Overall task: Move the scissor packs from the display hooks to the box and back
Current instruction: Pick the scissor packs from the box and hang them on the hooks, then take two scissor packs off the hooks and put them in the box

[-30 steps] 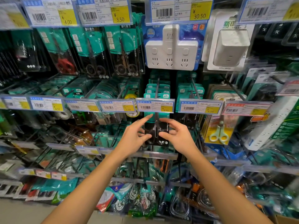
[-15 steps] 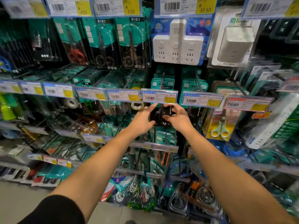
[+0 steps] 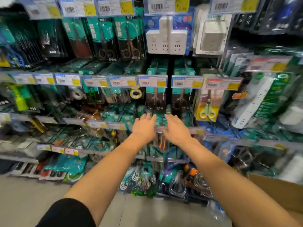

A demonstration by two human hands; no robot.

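Observation:
A teal and black scissor pack (image 3: 155,97) hangs on a display hook under the middle price tag, with a second like pack (image 3: 182,98) just to its right. My left hand (image 3: 144,126) and my right hand (image 3: 177,128) are stretched out side by side a little below these packs, fingers apart and empty. The picture is blurred by motion, so I cannot tell whether the fingertips touch the lower row of teal packs (image 3: 160,118). The cardboard box (image 3: 277,192) shows at the bottom right corner.
Hooks full of packaged tools fill the wall. White power sockets (image 3: 166,36) hang above, small yellow scissors (image 3: 207,110) hang to the right, and a white power strip (image 3: 255,99) is farther right. Price tag rails (image 3: 114,82) jut out. Grey floor lies below.
Both hands have dropped from the scissor pack under the middle price tag to just below it, and they now hold nothing. The view has shifted and blurred.

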